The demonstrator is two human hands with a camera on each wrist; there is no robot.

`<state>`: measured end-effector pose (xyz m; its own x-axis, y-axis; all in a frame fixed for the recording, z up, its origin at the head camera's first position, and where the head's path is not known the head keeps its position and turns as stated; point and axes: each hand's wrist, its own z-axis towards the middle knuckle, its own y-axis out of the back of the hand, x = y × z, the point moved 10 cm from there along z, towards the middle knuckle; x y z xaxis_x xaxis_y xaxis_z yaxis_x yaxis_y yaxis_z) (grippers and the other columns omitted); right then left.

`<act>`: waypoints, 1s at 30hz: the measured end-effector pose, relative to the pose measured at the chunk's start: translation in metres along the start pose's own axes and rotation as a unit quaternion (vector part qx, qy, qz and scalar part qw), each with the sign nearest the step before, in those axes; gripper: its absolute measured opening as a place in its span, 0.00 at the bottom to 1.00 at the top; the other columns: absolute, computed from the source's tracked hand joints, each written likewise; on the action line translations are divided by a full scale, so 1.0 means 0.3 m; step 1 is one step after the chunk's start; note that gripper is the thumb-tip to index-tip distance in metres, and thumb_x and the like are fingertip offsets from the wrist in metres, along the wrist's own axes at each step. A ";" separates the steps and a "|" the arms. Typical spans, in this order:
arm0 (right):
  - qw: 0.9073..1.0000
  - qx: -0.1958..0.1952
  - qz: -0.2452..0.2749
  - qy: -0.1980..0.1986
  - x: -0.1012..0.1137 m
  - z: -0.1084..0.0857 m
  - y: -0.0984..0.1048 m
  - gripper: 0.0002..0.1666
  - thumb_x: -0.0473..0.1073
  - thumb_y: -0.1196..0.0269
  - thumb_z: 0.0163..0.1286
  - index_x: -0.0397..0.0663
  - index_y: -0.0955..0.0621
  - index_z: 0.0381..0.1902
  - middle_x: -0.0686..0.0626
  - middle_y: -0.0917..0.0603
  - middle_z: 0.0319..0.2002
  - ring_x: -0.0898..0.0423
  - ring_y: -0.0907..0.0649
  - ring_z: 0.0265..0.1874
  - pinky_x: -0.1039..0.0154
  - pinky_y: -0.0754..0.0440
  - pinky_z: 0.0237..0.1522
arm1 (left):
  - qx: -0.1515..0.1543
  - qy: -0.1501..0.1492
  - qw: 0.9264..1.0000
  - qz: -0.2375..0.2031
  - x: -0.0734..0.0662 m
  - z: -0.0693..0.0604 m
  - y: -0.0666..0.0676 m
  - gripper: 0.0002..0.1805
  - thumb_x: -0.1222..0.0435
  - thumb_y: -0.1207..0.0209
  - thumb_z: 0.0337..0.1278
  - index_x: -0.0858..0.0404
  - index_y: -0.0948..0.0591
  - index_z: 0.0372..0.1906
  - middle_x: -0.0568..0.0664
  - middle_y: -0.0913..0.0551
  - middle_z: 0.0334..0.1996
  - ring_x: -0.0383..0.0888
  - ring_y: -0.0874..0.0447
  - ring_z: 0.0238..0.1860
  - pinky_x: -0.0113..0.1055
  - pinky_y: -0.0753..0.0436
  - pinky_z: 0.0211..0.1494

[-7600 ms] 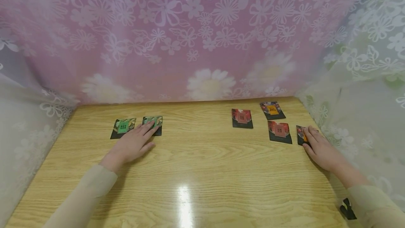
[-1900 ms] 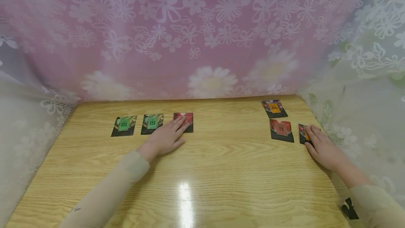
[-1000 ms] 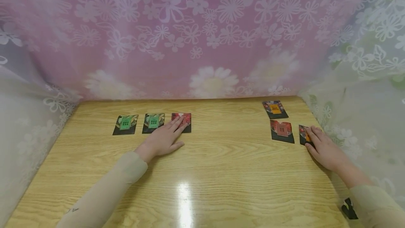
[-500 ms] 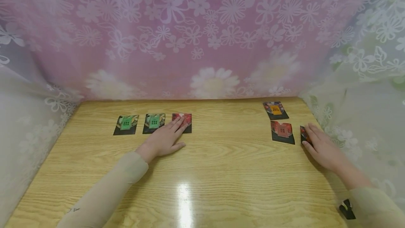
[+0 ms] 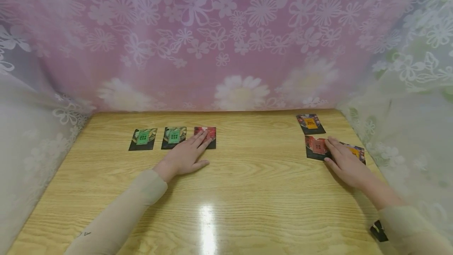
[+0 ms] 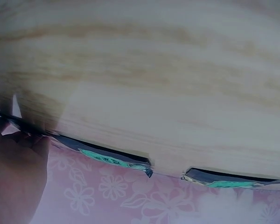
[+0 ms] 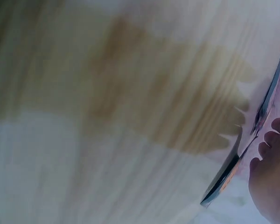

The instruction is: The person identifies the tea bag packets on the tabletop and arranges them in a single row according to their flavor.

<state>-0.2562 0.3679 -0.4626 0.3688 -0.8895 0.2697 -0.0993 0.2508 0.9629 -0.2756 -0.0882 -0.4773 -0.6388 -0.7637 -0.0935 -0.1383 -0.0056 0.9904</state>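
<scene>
My left hand [image 5: 182, 157] rests with straight fingers on a small black packet with a red front [image 5: 212, 132], hiding part of it. To its left lie two green-labelled packets [image 5: 174, 137] [image 5: 142, 139], also edge-on in the left wrist view. At the right, my right hand [image 5: 347, 165] has its fingertips at the right edge of another red packet [image 5: 316, 146]. An orange-labelled packet [image 5: 357, 153] lies partly hidden behind that hand; its edge shows in the right wrist view [image 7: 221, 181]. Behind the red one lies a second orange-labelled packet [image 5: 310, 124].
The wooden table [image 5: 240, 192] ends at a pink floral curtain [image 5: 226, 50] at the back. Pale floral cloth [image 5: 410, 137] hangs at both sides. A small black object [image 5: 379, 231] sits by the right sleeve near the table's edge.
Over several seconds, a red packet went from the right group to beside the green ones, under my left hand. Just now my right hand moved left, off the orange-labelled packet to the remaining red one.
</scene>
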 end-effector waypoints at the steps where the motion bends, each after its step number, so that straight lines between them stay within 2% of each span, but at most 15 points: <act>1: 1.000 0.006 0.004 -0.001 0.006 0.003 -0.005 0.41 0.49 0.49 0.88 0.30 0.48 0.84 0.24 0.47 0.82 0.25 0.46 0.82 0.27 0.47 0.81 | 0.001 0.001 1.000 0.000 0.001 0.001 -0.001 0.44 0.39 0.56 0.82 0.59 0.51 0.88 0.60 0.56 0.88 0.57 0.56 0.88 0.53 0.41 0.88; 5: 1.000 0.024 0.018 0.001 0.029 0.016 -0.021 0.41 0.50 0.49 0.88 0.35 0.48 0.86 0.27 0.48 0.84 0.27 0.46 0.82 0.26 0.45 0.79 | 0.002 0.004 1.000 0.003 0.002 0.002 -0.005 0.44 0.38 0.57 0.82 0.58 0.51 0.88 0.59 0.57 0.88 0.56 0.57 0.88 0.53 0.41 0.88; 12: 0.999 0.032 0.018 0.009 0.045 0.032 -0.044 0.40 0.50 0.50 0.88 0.38 0.47 0.86 0.29 0.48 0.84 0.28 0.45 0.82 0.23 0.40 0.74 | -0.002 0.001 1.000 0.006 0.003 0.003 -0.010 0.44 0.38 0.57 0.82 0.59 0.51 0.88 0.60 0.57 0.88 0.57 0.56 0.88 0.53 0.41 0.88; 18: 0.998 0.054 0.025 -0.003 0.066 0.044 -0.060 0.41 0.52 0.51 0.89 0.39 0.50 0.87 0.30 0.51 0.85 0.28 0.46 0.83 0.26 0.40 0.76 | 0.004 0.004 1.000 0.007 0.007 0.006 -0.020 0.44 0.38 0.58 0.82 0.58 0.52 0.88 0.59 0.58 0.88 0.56 0.56 0.88 0.52 0.41 0.88; 30: 0.999 0.051 -0.002 0.013 0.146 0.089 -0.069 0.42 0.54 0.48 0.87 0.38 0.47 0.86 0.30 0.49 0.85 0.28 0.43 0.82 0.28 0.37 0.76 | 0.004 0.002 1.000 0.008 -0.001 0.002 -0.008 0.44 0.38 0.58 0.83 0.58 0.52 0.88 0.59 0.57 0.88 0.56 0.57 0.88 0.52 0.42 0.88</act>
<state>-0.2627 0.3134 -0.4706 0.3932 -0.8799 0.2667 -0.1909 0.2056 0.9598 -0.2755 -0.0876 -0.4797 -0.6379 -0.7663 -0.0763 -0.1328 0.0119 0.9911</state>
